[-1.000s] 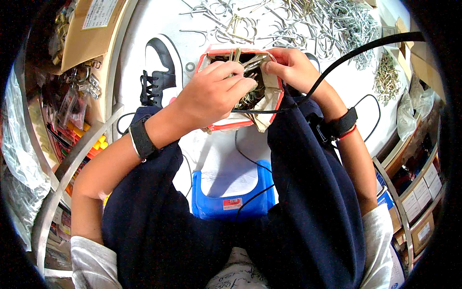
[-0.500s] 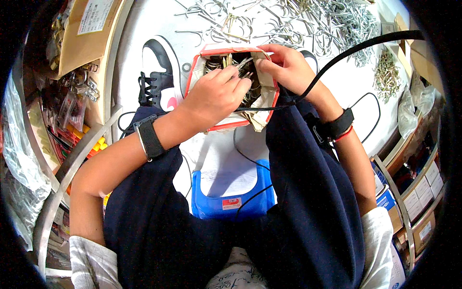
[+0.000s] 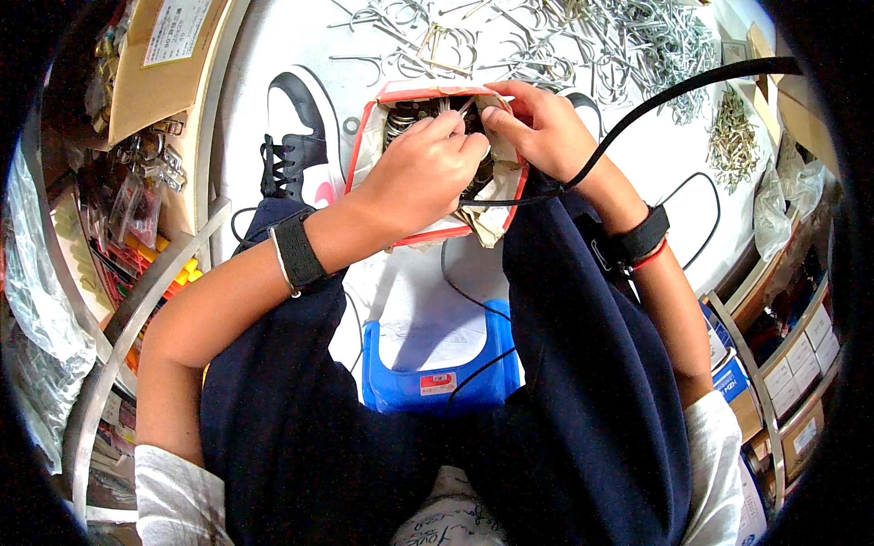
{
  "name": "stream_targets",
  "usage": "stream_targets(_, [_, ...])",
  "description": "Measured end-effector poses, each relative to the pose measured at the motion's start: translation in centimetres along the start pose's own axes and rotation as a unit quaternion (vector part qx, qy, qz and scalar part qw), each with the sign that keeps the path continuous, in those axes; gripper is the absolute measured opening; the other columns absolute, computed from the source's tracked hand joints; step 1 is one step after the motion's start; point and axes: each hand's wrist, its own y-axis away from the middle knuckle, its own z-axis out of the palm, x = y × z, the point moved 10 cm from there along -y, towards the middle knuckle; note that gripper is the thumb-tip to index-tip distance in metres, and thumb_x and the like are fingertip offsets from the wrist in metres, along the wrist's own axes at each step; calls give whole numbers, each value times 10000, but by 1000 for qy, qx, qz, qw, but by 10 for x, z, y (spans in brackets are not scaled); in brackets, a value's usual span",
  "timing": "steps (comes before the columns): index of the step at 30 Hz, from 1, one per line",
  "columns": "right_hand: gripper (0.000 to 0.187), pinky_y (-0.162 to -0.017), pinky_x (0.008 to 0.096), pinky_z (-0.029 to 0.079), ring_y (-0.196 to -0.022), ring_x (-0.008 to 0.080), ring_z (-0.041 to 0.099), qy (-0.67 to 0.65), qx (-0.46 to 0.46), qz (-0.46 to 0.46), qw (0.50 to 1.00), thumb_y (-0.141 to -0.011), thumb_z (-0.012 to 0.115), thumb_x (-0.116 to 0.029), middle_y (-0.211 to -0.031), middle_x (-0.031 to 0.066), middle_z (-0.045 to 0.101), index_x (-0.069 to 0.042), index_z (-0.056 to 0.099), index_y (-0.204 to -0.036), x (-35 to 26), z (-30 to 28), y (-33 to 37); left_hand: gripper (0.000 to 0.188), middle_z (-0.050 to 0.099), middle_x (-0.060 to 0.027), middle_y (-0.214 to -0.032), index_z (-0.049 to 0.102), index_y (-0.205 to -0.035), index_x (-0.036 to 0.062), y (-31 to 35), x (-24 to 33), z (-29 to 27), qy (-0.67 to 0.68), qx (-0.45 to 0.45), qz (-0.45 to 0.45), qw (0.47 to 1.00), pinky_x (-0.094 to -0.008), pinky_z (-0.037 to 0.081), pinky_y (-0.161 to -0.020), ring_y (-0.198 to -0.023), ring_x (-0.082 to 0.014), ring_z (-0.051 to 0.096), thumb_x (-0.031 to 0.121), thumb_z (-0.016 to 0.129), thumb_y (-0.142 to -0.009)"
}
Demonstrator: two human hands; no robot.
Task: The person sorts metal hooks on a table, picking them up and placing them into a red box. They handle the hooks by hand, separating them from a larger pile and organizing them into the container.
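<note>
A white floor (image 3: 669,159) carries the black-and-white left sneaker (image 3: 296,141). Just right of that sneaker lies a grey washer (image 3: 351,119). Beyond its toe and to the right, loose metal hooks (image 3: 523,64) scatter, with a dense silver heap (image 3: 669,50) farther right. Well to its right sit a brass-coloured heap (image 3: 731,146) and, nearer, the partly hidden right sneaker (image 3: 585,107).

The person wears a pale grey short-sleeved shirt (image 3: 444,523) with dark script, navy trousers (image 3: 592,364), a black left wrist strap (image 3: 299,251) beside a thin pale bangle (image 3: 283,267), a black right wrist strap (image 3: 643,235), a red cord (image 3: 650,256), and black-and-white sneakers (image 3: 303,136) with black laces (image 3: 278,168).
</note>
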Motion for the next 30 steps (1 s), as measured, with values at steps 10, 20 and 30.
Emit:
stream_targets(10, [432, -625, 318, 521, -683, 201, 663, -31, -15, 25, 999, -839, 646, -281, -757, 141, 674, -16, 560, -1169, 4, 3, 1, 118, 559, -169, -779, 551, -813, 2, -19, -5, 11, -29, -137, 56, 989, -404, 470, -759, -807, -316, 573, 72, 593, -729])
stream_targets(20, [449, -666, 346, 535, -693, 256, 674, 16, 43, -16, 999, -808, 661, -290, -780, 143, 680, -25, 572, -1158, 1, -6, 1, 221, 578, -164, -883, 594, -934, 2, -6, -13, -11, 55, -126, 15, 990, -417, 463, -806, -872, -333, 572, 87, 611, -731])
stream_targets(30, [209, -710, 460, 508, -789, 405, 627, 219, -114, 7, 969, -742, 591, -160, -791, 258, 628, 22, 634, -834, 20, 27, 13, 247, 572, -159, -912, 593, -961, 14, 32, -4, -33, 118, -192, -14, 974, -403, 469, -767, -871, -333, 564, 91, 623, -729])
